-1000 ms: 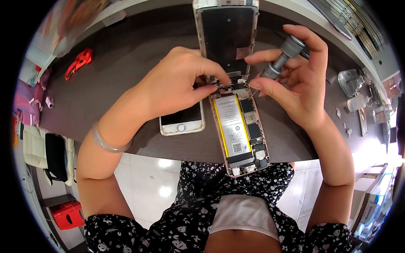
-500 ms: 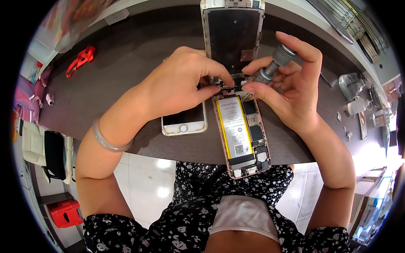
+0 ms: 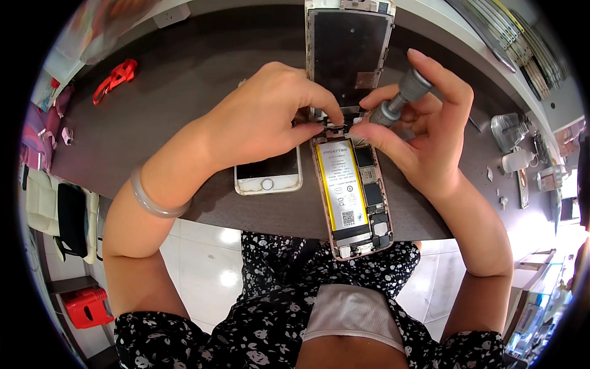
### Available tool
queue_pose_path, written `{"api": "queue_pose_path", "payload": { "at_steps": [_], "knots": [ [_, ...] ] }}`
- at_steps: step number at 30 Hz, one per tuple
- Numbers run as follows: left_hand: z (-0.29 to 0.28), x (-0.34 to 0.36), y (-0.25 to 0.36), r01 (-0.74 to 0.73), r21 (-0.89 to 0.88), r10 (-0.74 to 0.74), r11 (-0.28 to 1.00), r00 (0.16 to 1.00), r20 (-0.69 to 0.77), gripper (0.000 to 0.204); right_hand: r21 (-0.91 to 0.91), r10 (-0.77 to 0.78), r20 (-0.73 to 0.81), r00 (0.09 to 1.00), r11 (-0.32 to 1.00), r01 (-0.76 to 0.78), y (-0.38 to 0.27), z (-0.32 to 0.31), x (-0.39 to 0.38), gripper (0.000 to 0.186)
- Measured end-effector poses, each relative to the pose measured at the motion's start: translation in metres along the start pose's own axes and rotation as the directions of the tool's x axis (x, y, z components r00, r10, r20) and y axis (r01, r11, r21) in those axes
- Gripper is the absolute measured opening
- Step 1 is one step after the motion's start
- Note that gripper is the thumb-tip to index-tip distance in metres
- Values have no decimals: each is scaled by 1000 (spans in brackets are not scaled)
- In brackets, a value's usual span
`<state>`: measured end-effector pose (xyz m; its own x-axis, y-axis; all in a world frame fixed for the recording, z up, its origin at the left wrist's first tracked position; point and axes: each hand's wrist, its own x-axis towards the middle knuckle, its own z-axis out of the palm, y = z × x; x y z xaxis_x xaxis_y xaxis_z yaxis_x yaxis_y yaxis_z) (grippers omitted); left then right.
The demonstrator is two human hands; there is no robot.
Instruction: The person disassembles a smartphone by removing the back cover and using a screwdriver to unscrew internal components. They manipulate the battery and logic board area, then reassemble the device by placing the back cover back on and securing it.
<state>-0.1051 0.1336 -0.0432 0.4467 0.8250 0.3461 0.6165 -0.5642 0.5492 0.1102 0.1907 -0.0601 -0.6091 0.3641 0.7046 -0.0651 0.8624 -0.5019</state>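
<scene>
An opened phone body (image 3: 350, 184), with a yellow-edged battery and exposed boards, lies angled over the desk's front edge. Its screen panel (image 3: 347, 52) stands raised at the top end. My left hand (image 3: 270, 117) has thumb and index finger closed in at small parts where panel and body meet; what they pinch is too small to name. My right hand (image 3: 430, 135) grips a grey knurled screwdriver (image 3: 409, 89) over the body's top end; its tip is hard to make out. A white-fronted second phone (image 3: 267, 178) lies beside the body, partly under my left hand.
The dark desk (image 3: 172, 98) holds a red strap (image 3: 115, 80), and at the right a glass jar (image 3: 509, 129), a white bottle (image 3: 516, 161) and small loose parts. A shelf with stacked phone-sized pieces (image 3: 516, 43) rims the back. A red plastic case (image 3: 86, 307) sits lower left.
The raised screen panel has shifted to the right. My right hand with the screwdriver has come slightly down and left toward the body's top. My left fingers stay at the same junction.
</scene>
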Motion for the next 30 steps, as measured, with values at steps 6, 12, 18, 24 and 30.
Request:
{"api": "queue_pose_path", "payload": {
  "at_steps": [6, 12, 18, 24, 30],
  "knots": [
    [1, -2, -2, 25, 37, -26, 999, 1000, 13, 18, -173, -199, 87, 976, 962, 211, 1, -2, 1, 83],
    [1, -3, 0, 41, 15, -41, 999, 999, 3, 18, 160, -27, 211, 977, 987, -7, -2, -12, 4, 78],
    [0, 1, 3, 77, -68, -74, 995, 996, 42, 25, 11, -109, 139, 984, 994, 108, 4, -12, 1, 73],
    [3, 0, 3, 27, -29, -26, 999, 999, 29, 36, -40, -146, 114, 983, 988, 151, 3, -18, 3, 70],
    [3, -2, 4, 50, -68, -49, 996, 999, 15, 36, 10, -98, 113, 989, 995, 98, -1, -18, 4, 68]
  ]
}}
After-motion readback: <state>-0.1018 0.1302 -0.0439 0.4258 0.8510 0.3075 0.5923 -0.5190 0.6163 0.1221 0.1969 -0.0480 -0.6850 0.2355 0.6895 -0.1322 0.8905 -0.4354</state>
